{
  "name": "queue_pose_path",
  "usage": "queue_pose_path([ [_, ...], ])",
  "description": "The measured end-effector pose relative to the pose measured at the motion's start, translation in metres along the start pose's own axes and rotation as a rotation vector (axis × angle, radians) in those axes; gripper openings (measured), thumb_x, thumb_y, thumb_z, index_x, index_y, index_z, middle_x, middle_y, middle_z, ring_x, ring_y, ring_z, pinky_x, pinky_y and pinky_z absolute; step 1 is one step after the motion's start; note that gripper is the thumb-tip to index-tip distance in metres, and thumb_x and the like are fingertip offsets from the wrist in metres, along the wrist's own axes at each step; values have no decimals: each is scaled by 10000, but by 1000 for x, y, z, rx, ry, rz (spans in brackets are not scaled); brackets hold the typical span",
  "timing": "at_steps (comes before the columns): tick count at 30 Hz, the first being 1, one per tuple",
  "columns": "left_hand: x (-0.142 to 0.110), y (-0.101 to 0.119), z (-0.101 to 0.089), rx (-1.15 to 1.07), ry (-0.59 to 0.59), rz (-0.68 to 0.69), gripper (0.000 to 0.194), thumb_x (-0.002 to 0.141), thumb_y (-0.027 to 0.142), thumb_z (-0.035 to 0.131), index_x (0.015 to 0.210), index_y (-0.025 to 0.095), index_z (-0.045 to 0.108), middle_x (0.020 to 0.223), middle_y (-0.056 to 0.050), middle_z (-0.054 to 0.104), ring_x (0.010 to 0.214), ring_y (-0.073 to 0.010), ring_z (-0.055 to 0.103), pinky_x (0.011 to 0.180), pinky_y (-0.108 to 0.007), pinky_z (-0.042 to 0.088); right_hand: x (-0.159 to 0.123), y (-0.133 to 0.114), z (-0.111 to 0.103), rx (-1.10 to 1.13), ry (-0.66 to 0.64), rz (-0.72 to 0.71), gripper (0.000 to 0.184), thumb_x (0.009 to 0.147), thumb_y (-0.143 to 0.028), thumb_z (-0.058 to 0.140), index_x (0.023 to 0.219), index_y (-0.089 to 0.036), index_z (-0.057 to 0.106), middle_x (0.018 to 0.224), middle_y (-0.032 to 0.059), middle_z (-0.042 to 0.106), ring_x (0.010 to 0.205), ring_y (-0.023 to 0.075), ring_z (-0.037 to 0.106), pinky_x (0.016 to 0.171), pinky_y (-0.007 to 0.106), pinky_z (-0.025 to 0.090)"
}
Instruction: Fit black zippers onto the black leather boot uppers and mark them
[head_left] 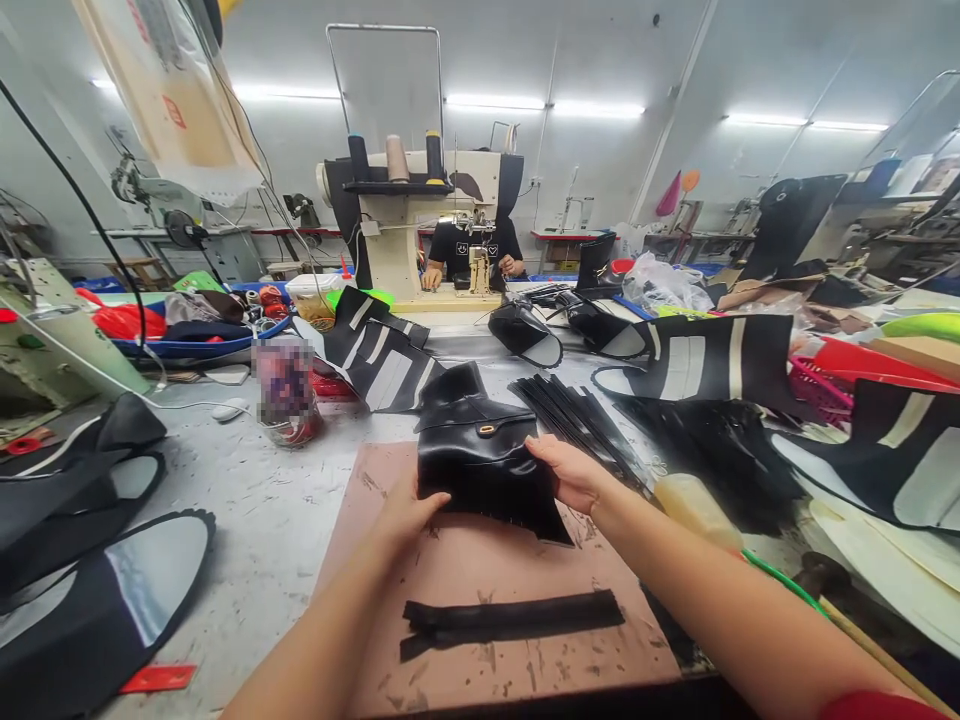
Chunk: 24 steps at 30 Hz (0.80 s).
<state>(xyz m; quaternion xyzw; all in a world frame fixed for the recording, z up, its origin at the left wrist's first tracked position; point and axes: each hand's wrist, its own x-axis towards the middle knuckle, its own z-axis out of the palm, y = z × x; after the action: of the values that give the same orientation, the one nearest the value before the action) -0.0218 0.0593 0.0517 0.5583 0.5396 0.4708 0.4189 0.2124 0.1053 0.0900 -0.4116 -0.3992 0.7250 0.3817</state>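
Between both hands is a black leather boot upper (480, 470) with a strap and a small gold buckle, held over a pinkish-brown board (375, 560). My left hand (412, 505) grips its left edge, thumb on top and fingers hidden beneath. My right hand (566, 470) pinches the right edge, thumb on the face of the leather. Nearer to me on the board lies a black zipper (514, 618), apart from both hands. A bundle of black zipper strips (577, 425) lies just behind my right hand.
More black boot pieces (142, 590) lie at left, with others (720, 360) at right. A clear cup (287, 425) stands left of the board. A yellowish bottle (697, 510) is close to my right forearm. Across the table, a person (480, 250) sits behind a sewing machine (390, 240).
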Motion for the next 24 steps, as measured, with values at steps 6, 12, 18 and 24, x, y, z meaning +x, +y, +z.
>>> queue_pose_path([
  [6,4,-2,1,44,49,-2,446,569,196,658,1008,176,579,1016,-63,660,1028,-277,570,975,-463,369,9,-3,-6,-75,91,45,148,664,-237,719,643,-143,606,590,-3,612,509,84,527,537,215,436],
  [12,1,2,9,-37,39,-32,447,566,196,669,999,180,562,1035,-60,644,1032,-262,562,971,-439,381,3,-19,-15,-199,273,-28,126,728,-269,644,728,-143,631,680,31,626,635,132,560,671,282,451],
  [18,-7,22,22,-225,-25,-161,556,600,290,702,1103,191,487,1050,-78,619,963,-244,588,789,-396,501,-65,2,11,-457,143,-302,334,764,-441,577,931,-157,631,747,35,612,623,136,560,554,259,443],
  [24,-27,50,37,-406,-101,-245,567,560,328,729,1061,209,491,970,-39,616,814,-169,601,680,-301,509,-59,58,61,-20,51,-34,462,534,-503,730,810,-155,603,682,-5,559,568,94,514,486,209,419],
])
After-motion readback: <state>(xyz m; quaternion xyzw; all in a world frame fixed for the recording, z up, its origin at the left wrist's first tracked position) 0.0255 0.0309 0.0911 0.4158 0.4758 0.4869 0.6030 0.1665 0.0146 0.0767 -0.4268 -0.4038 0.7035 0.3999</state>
